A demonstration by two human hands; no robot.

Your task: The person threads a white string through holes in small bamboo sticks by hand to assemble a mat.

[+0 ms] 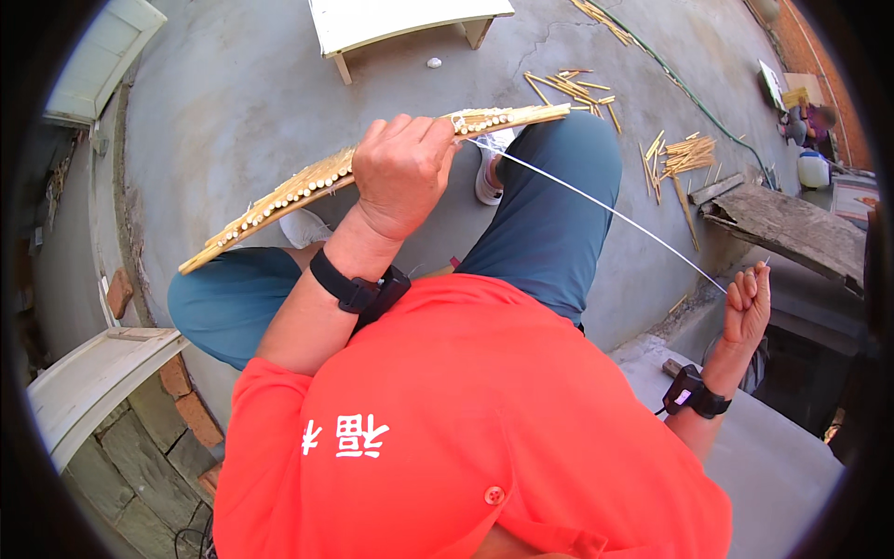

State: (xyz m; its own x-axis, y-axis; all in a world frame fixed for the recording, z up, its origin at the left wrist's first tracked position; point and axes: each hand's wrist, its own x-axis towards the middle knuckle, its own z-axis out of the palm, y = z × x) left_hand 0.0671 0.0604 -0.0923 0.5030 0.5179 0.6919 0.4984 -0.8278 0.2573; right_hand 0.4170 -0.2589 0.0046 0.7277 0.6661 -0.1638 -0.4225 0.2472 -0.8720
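Across my knees lies a panel of straw-coloured stalks (289, 194), bound side by side, with their pale round cut ends in a row along the near edge. My left hand (402, 172) is closed around the panel's middle, knuckles up, and hides that part. A thin white string (615, 212) runs taut from the panel beside my left hand, over my right thigh, to my right hand (748, 303). That hand is raised well out to the right, its fingers curled closed on the string. Both wrists wear black straps with small boxes.
Loose stalks (689, 154) lie in piles on the concrete floor ahead right, near a green hose (684, 88). A low white table (400, 23) stands ahead. At right are a weathered wooden board (792, 224) and a white container (813, 170). Bricks (191, 410) edge the left side.
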